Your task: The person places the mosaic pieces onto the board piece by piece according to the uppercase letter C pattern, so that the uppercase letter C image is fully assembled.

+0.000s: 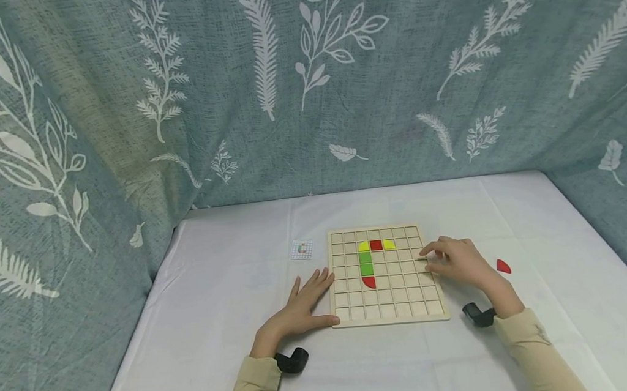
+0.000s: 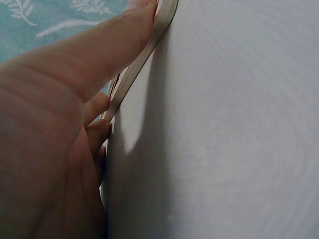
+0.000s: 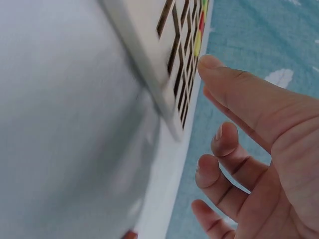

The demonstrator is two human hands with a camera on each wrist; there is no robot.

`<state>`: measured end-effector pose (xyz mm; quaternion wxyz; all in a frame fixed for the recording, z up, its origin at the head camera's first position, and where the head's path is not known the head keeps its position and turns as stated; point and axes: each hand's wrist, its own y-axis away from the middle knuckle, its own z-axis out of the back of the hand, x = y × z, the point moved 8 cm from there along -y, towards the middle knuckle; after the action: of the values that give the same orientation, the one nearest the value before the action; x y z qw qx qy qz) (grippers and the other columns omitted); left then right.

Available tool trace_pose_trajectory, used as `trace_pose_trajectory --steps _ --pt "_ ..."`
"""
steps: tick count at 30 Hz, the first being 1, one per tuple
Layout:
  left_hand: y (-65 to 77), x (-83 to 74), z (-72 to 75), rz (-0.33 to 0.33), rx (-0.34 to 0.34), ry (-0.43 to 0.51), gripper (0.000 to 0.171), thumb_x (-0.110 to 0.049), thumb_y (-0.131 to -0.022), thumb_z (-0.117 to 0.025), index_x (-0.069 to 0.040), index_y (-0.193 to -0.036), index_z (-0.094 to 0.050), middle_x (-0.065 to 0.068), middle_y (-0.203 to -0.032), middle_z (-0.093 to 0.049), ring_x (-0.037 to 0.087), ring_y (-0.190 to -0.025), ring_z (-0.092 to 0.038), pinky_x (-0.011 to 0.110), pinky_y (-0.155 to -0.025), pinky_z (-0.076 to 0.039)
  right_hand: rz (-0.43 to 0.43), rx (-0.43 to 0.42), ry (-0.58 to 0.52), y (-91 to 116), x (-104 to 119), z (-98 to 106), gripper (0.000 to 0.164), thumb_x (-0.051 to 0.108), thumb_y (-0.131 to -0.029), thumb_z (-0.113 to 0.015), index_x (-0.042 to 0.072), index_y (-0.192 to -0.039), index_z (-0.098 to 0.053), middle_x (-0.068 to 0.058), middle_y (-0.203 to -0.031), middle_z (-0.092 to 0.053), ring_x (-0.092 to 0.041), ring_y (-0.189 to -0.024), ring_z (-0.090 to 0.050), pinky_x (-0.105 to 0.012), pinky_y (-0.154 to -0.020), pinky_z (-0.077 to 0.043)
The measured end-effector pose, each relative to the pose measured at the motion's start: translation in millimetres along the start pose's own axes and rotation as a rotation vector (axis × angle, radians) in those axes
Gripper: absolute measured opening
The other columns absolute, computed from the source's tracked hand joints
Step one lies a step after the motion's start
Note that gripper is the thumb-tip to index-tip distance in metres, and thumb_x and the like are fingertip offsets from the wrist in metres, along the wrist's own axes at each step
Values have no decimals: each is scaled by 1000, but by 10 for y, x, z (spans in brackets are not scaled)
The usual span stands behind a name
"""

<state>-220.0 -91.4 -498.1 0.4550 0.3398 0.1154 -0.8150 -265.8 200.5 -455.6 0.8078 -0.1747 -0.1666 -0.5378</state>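
Observation:
A wooden grid board (image 1: pixel 411 307) lies on the white table. Set in its cells are a red square (image 1: pixel 376 245) between two yellow rounded pieces (image 1: pixel 388 245), two green squares (image 1: pixel 365 263) in a column, and a red quarter-round piece (image 1: pixel 369 282) below them. My left hand (image 1: pixel 299 310) rests along the board's left edge, fingers spread and fairly straight, thumb at the near left corner. Over the right edge hovers my right hand (image 1: pixel 458 262), thumb and index finger apart, nothing between them. In the right wrist view its other fingers (image 3: pixel 227 140) are loosely bent.
A loose red quarter-round piece (image 1: pixel 503 266) lies on the table right of the right hand. Beyond the left hand, a small printed card (image 1: pixel 302 249) with a coloured grid lies beside the board. A leaf-patterned blue-green curtain (image 1: pixel 309 146) hangs behind the table.

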Motion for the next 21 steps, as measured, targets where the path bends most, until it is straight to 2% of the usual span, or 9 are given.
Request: trace_pose_trajectory --steps 8,17,21 --pt "-13 1 -9 7 1 2 87 -45 -80 -68 -13 -148 -23 6 -156 -13 23 -144 -2 48 -114 11 -12 -20 30 87 -159 107 27 21 -78 -75 16 -104 -69 5 -72 -46 -10 -61 -37 -31 -66 -26" --pt "-11 1 -9 9 1 -14 87 -46 -80 -67 -14 -148 -23 5 -156 -13 22 -144 -2 48 -115 11 -60 -7 44 175 -339 178 30 21 -77 -75 13 -105 -69 3 -70 -47 -11 -59 -37 -33 -67 -26" --pt "-11 4 -8 9 1 -18 87 -46 -80 -67 -14 -148 -23 5 -156 -13 22 -144 -2 48 -115 11 -90 12 63 211 -425 190 32 23 -76 -75 12 -106 -69 2 -73 -50 -12 -63 -40 -37 -69 -31"
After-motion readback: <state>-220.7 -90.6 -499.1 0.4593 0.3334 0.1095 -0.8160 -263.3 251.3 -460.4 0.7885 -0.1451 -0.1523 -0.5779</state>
